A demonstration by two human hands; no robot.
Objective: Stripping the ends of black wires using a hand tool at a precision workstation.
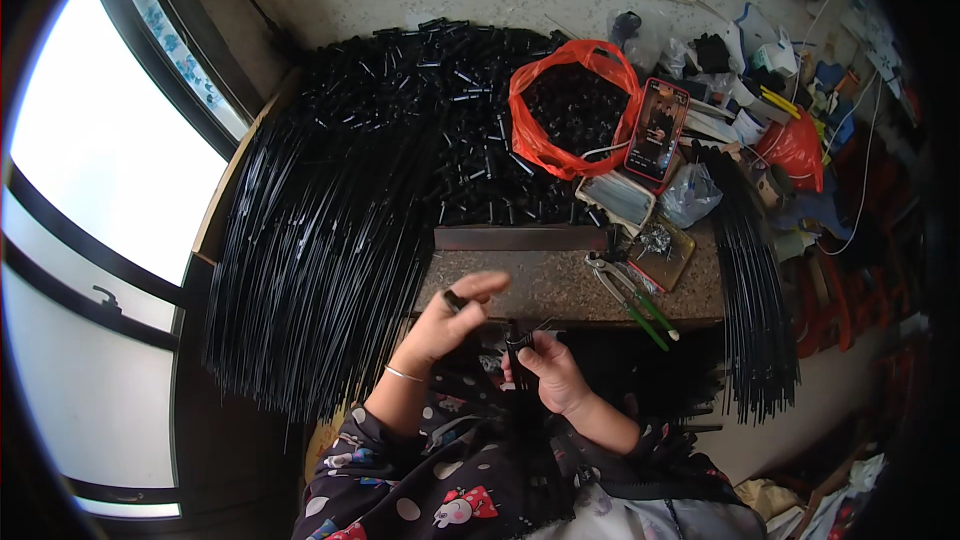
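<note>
My left hand (446, 324) is raised just in front of the table edge, with its fingers bent. A short black tube (454, 301) sits between its thumb and fingers. Lower and to the right, my right hand (556, 376) grips a dark cylindrical piece (518, 343) between thumb and fingers. Thin wire-like strands stick out near its top; its lower part fades into the dark clothing. Green-handled pliers (636, 306) lie on the table beyond my right hand. Near them, thin metal pins (656, 238) rest in a shallow tray.
Long black rods (320, 240) hang over the table's left side; another bundle (755, 290) hangs on the right. Black tubes (430, 70) are heaped at the back. A red plastic bag (520, 125) holds small black parts. Beside it stands a phone (658, 130). A dark bar (520, 238) crosses the table.
</note>
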